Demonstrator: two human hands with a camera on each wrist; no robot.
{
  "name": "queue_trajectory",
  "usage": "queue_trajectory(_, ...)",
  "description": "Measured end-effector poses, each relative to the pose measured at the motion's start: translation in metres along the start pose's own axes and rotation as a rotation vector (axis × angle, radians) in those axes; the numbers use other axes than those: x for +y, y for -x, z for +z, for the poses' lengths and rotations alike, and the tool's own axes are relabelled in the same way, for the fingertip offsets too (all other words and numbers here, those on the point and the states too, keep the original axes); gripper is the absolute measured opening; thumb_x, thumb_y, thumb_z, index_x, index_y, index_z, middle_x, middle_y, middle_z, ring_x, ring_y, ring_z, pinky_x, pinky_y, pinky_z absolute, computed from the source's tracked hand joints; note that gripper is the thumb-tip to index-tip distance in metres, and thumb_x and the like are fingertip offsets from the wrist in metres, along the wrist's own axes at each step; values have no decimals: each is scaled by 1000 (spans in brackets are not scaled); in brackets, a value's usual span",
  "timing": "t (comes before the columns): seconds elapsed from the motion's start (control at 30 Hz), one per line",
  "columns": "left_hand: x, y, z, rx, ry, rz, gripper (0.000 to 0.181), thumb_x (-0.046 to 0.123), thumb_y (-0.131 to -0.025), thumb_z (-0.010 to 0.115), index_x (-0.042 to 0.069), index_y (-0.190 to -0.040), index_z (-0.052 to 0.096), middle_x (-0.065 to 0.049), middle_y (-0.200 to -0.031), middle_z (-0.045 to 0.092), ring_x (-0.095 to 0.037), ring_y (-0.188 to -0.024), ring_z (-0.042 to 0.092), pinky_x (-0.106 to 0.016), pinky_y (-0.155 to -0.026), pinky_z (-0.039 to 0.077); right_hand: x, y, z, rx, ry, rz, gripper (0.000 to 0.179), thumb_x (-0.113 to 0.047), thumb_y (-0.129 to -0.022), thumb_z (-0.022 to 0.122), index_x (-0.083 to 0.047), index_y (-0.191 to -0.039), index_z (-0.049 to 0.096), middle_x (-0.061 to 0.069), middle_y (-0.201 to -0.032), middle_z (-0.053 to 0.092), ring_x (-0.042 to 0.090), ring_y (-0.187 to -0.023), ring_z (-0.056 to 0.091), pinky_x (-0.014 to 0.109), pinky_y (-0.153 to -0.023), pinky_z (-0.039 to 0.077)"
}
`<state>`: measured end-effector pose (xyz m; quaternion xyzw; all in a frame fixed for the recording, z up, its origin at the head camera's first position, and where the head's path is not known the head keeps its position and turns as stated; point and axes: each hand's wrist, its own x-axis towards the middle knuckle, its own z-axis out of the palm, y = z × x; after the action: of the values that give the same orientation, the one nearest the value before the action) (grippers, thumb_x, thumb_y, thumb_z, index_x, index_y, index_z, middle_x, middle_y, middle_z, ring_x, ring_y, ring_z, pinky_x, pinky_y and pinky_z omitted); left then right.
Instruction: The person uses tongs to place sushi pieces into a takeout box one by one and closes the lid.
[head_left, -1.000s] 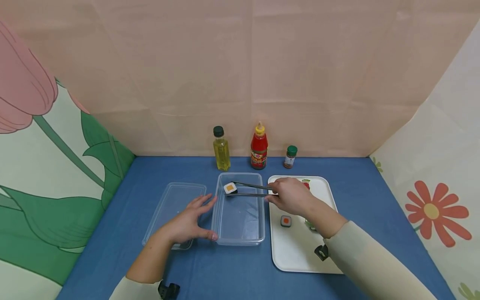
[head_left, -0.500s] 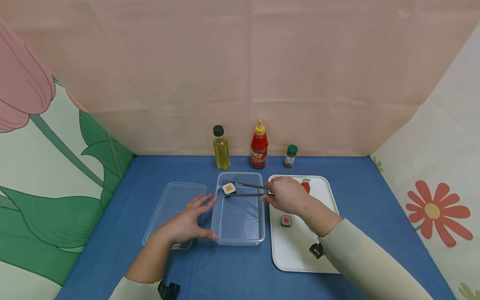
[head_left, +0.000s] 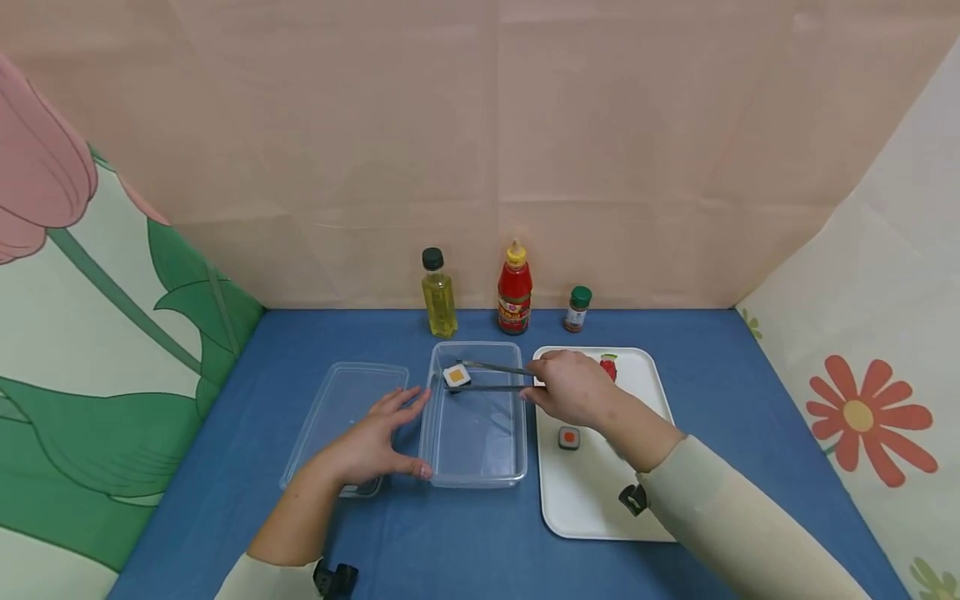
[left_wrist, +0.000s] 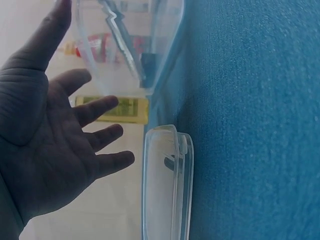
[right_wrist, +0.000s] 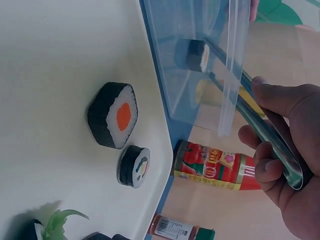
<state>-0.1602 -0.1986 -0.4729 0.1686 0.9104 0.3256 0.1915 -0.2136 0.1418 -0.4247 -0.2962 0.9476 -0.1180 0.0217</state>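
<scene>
My right hand (head_left: 573, 390) grips metal tongs (head_left: 491, 388), which reach over the rim of a clear plastic container (head_left: 480, 454). Between the tong tips, at the container's far left, is a sushi roll (head_left: 457, 376) with a yellow centre. In the right wrist view that roll (right_wrist: 196, 55) appears low in the container; whether the tips touch it I cannot tell. My left hand (head_left: 375, 446) is spread at the container's left side, thumb tip at its wall. On a white tray (head_left: 570, 508) sit an orange-centred roll (right_wrist: 123, 116) and a smaller roll (right_wrist: 137, 167).
A clear lid or shallow box (head_left: 348, 396) lies left, partly behind the left hand. At the back stand an oil bottle (head_left: 439, 300), a red sauce bottle (head_left: 514, 292) and a green-capped jar (head_left: 577, 310). A small red piece (head_left: 608, 367) is on the tray.
The right hand and tongs have shifted slightly left, and the yellow-centred roll a little with them. The left hand stays in place. The head view has shifted slightly.
</scene>
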Motion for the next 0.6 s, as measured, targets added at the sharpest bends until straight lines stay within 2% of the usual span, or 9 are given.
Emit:
queue_trajectory(0.2,0,0,0,-3,-4,4,117,50,-75,92,20,-166,26,-10,-172,18,-47,-157,4,-77,-112,24,1,5,-3,18,-1,9,41,-37,-93,80,-8,-121,77,3,-101,76,15,-84,67,32,-74,58)
queue_trajectory(0.37,0,0,0,-10,-6,-17,116,50,-74,93,24,-166,27,-6,-173,18,-44,-158,4,-75,-113,23,4,14,-6,37,-1,24,41,-38,-92,81,-8,-120,77,4,-103,76,17,-85,68,33,-71,57)
queue_trajectory(0.6,1,-1,1,-3,-15,-29,118,51,-73,93,22,-166,27,-6,-173,18,-44,-158,4,-76,-113,23,13,31,-10,85,-14,33,42,-39,-92,80,-8,-120,76,3,-100,76,17,-85,69,39,-77,58)
